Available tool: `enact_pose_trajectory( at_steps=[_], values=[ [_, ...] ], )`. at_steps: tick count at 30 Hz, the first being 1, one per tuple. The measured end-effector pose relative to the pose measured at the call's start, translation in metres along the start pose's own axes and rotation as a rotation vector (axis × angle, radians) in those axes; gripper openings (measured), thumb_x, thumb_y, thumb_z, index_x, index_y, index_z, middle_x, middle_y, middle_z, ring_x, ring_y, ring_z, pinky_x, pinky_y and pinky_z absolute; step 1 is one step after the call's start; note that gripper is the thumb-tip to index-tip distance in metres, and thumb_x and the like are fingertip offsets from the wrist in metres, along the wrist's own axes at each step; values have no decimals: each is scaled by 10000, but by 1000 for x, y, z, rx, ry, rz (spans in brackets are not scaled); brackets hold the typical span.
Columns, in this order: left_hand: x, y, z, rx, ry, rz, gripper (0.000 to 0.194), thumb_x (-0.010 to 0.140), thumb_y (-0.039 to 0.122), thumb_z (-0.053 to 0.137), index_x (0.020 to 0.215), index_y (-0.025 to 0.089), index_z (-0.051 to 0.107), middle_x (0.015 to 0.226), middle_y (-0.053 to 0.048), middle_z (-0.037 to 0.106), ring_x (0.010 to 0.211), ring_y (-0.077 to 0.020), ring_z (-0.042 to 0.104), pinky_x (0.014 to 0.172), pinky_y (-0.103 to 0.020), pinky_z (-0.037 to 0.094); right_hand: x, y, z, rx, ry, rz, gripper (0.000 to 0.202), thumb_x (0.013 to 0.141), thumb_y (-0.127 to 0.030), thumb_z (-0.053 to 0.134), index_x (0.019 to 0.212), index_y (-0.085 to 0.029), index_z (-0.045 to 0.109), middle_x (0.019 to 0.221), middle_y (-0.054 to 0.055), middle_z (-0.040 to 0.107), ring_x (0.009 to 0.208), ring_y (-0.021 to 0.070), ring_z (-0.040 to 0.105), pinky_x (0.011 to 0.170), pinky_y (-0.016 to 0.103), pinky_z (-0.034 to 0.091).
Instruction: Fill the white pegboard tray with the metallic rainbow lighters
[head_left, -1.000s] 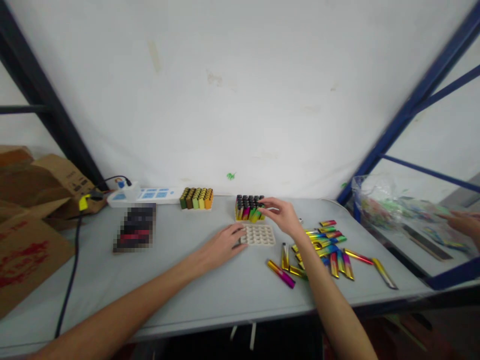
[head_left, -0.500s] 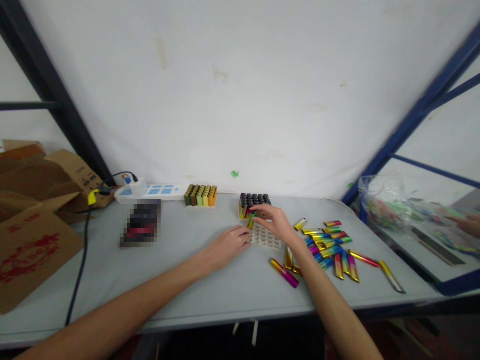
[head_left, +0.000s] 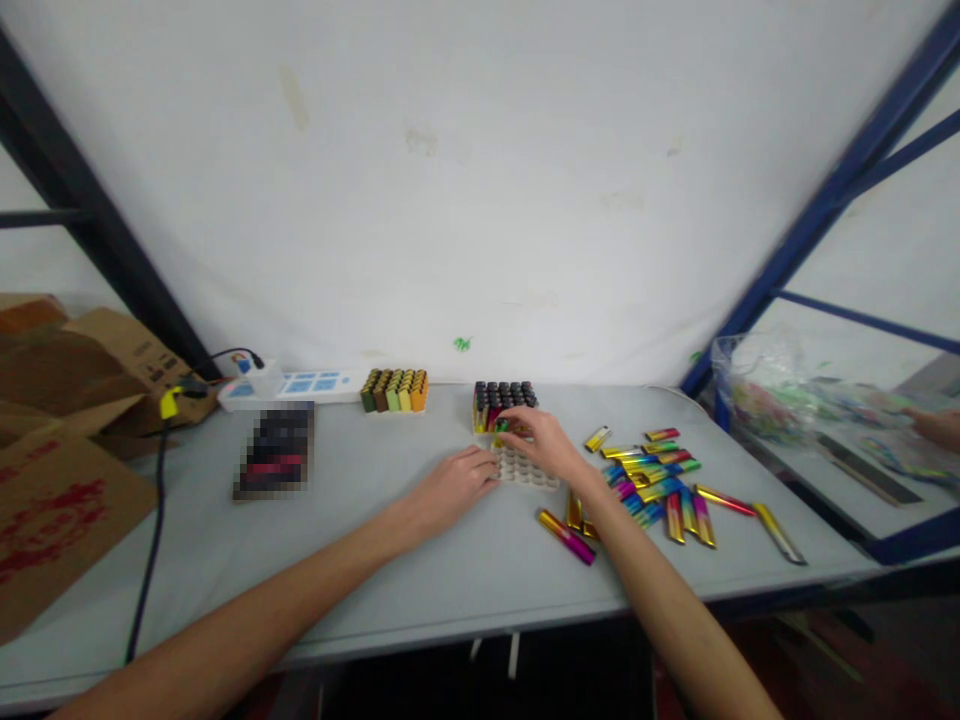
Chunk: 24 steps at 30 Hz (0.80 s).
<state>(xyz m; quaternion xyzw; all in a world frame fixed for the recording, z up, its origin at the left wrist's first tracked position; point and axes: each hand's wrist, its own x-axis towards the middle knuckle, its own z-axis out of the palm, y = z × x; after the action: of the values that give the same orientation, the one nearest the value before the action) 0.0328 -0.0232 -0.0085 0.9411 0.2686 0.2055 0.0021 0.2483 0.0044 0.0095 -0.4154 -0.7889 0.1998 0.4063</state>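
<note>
Tray (head_left: 529, 472) lies beneath the right hand (head_left: 534, 440), beside the left hand's (head_left: 461, 482) fingertips.

We've got one view, head-worn, looking forward and down over the table (head_left: 420, 590) to the wall (head_left: 487, 200). Left hand (head_left: 459, 480) and right hand (head_left: 541, 445) sit mid-frame, fairly near us.

Pretty sure this is a small workshop or packing room: grey workbench (head_left: 420, 590), scuffed wall (head_left: 480, 200) at 12 o'clock, cardboard boxes (head_left: 67, 500) at 9, blue metal frame (head_left: 817, 215) at 2, heaped shiny tubes (head_left: 660, 485) at 4.
</note>
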Motion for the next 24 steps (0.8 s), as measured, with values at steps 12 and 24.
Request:
enact_pose_trajectory(
  at_steps=[12,24],
  values=[
    [1,-4,0,15,-9,-29,111,994,203,615,1066,142,674,1096,-83,714,1089,-238,644,988,-389,542,-1,-10,-29,-130,-73,-20,304,918,-312,691,1197,-193,665,990,64,768,895,191,722,842,312,559],
    [-2,-15,1,-27,-6,-62,129,1041,242,526,1065,177,635,1123,-74,671,1082,-218,616,1004,-382,516,-41,47,-97,-796,-38,786,409,948,-480,603,1105,-120,715,1072,211,710,1019,319,691,880,415,512]
  ],
)
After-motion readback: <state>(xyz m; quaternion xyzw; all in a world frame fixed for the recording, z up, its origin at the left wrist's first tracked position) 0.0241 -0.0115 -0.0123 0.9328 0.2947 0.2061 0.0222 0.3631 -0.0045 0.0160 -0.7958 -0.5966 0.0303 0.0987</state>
